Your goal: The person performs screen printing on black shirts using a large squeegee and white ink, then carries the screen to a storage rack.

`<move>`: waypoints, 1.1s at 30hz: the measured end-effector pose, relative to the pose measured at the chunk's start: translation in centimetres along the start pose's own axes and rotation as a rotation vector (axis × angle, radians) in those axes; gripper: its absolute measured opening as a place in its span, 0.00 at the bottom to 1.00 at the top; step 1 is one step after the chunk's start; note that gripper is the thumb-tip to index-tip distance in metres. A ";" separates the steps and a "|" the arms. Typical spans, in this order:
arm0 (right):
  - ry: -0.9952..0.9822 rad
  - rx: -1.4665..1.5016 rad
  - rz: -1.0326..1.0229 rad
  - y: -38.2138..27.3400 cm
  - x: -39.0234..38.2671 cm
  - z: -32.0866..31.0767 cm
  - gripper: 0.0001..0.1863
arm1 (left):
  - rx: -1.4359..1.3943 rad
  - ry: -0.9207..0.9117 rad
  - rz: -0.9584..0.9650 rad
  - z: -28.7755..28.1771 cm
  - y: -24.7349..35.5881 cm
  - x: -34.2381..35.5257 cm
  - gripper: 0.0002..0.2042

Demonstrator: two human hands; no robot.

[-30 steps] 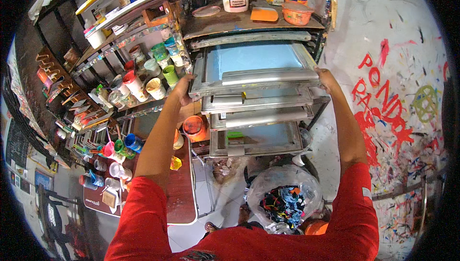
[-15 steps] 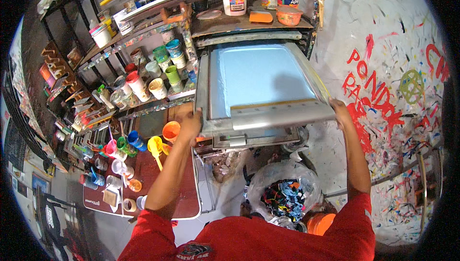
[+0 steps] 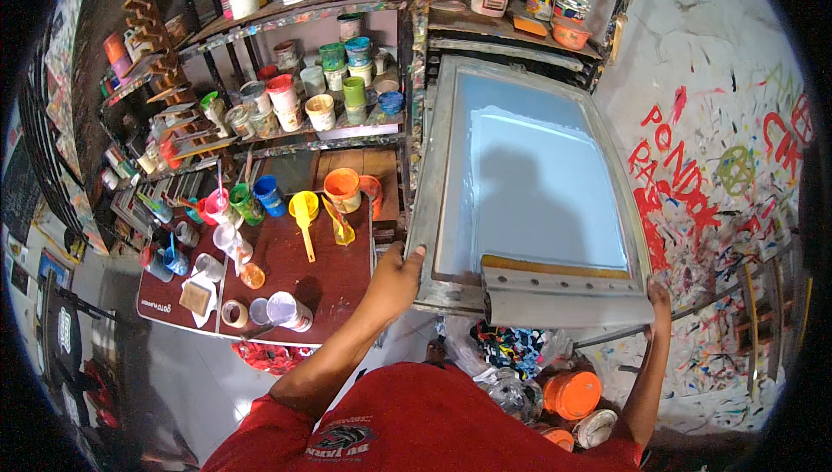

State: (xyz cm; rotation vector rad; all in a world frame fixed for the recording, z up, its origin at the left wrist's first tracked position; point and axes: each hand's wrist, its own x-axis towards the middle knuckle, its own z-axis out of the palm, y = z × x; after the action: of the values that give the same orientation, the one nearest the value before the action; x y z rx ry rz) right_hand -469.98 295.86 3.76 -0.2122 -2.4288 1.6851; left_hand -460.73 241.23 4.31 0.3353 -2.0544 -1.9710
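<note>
A screen-printing frame (image 3: 433,186) with a pale blue mesh (image 3: 555,138) is held up in front of me, slightly tilted. Across its near end lies a wide grey metal squeegee (image 3: 568,300) with an amber blade edge. My left hand (image 3: 399,283) grips the frame's near left corner, thumb on top. At the near right corner my right hand (image 3: 659,303) is closed around the edge, its fingers partly hidden. A shadow falls across the mesh.
Left stands a dark red table (image 3: 329,299) with cups, a yellow scoop (image 3: 303,221) and an orange tub (image 3: 343,188). Paint shelves (image 3: 347,130) line the back. Below the frame are a bag of scraps (image 3: 511,346) and orange buckets (image 3: 572,394). A paint-splattered wall (image 3: 693,255) stands right.
The frame has come off the rack below the shelf, closer to me and to the right in view, with both hands still on it. My view has turned left.
</note>
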 end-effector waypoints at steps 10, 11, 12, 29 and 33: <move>0.104 0.127 -0.003 2.1 -6.2 -1.1 0.21 | 0.040 -0.023 0.061 -2.3 -0.3 -3.7 0.21; 0.044 0.110 0.021 1.8 -6.1 -1.3 0.23 | 0.058 -0.025 0.033 -2.5 0.0 -3.7 0.21; 0.028 0.113 0.044 1.8 -5.9 -1.5 0.22 | 0.075 -0.030 0.005 -2.7 0.3 -3.6 0.22; 0.008 0.038 -0.041 -2.4 -1.5 4.3 0.19 | -0.032 -0.054 -0.056 -3.2 0.6 -0.1 0.24; -0.019 0.035 -0.056 -3.7 0.4 5.7 0.20 | -0.035 0.038 0.009 -2.9 -0.8 2.5 0.23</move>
State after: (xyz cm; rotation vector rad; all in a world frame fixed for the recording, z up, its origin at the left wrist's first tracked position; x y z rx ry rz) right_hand -471.67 289.45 5.29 -0.1221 -2.3938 1.7116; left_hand -462.10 237.60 3.65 0.3528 -1.9923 -1.9774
